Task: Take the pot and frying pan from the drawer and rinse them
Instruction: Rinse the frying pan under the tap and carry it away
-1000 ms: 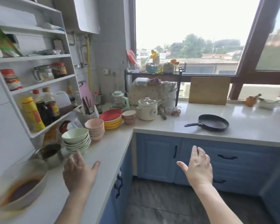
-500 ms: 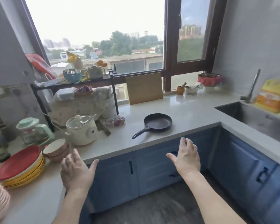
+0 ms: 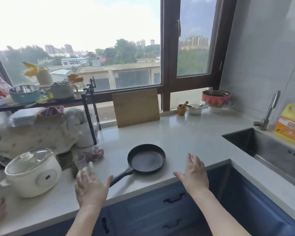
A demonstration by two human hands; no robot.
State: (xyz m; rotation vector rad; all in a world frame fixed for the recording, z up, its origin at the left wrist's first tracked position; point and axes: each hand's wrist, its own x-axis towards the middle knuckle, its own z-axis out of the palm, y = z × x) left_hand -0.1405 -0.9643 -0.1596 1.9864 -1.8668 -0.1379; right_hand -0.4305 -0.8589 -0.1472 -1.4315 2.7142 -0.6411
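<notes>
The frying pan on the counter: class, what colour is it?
Black, handle included. The frying pan shows best in the head view, the only one here.

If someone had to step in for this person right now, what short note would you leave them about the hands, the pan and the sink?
Left hand: open, empty, just short of the pan's handle.
Right hand: open, empty, over the counter edge right of the pan.
Frying pan: already out, flat on the white counter, handle pointing toward the left hand.
Pot: not identified among the things in view.
Drawers below are shut.
Sink with faucet is to the right; no water seen running.
Left: find the pot, carry both to the sink, rinse.
</notes>
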